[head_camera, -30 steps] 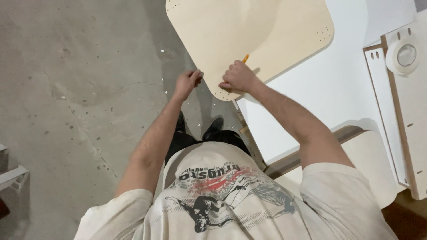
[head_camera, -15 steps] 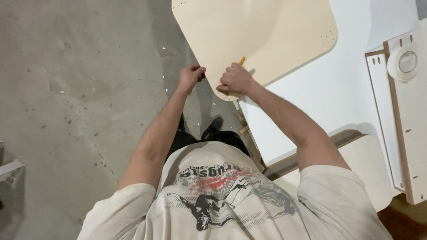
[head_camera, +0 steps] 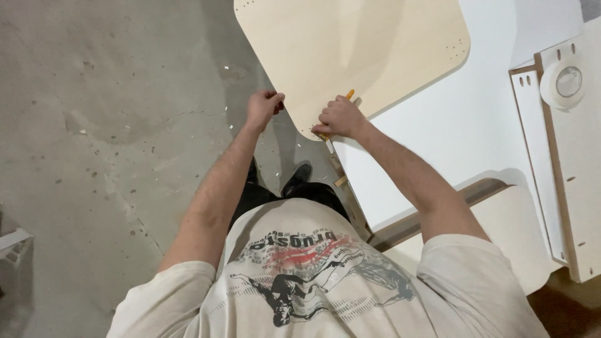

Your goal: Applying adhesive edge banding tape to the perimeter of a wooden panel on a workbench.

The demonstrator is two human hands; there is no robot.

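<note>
Where the head view looks straight down, a pale plywood panel with rounded corners (head_camera: 350, 53) is seen lying partly on a white flat surface (head_camera: 463, 125), its left part overhanging the grey concrete floor (head_camera: 106, 125). The left hand (head_camera: 263, 107) is curled into a loose fist at the panel's near-left edge, thumb and fingers pressed together as if pinching that edge or something small; what is pinched cannot be told. The right hand (head_camera: 339, 117) is closed on a small tool with a yellow-orange handle (head_camera: 349, 94), whose tip sticks out beyond the knuckles, and it is rested on the panel's near rounded corner. The two hands are set near each other, the edge of the panel between them.

Further right on the surface, a long white board with drilled holes (head_camera: 573, 169) is laid, and a roll of pale tape (head_camera: 566, 82) is placed on its far end. At the near right, another light wooden piece with a rounded end (head_camera: 501, 231) is seen, beside a dark wooden strip (head_camera: 432, 213). A black shoe (head_camera: 296, 178) is visible on the floor below the hands, and small pale chips are scattered there.
</note>
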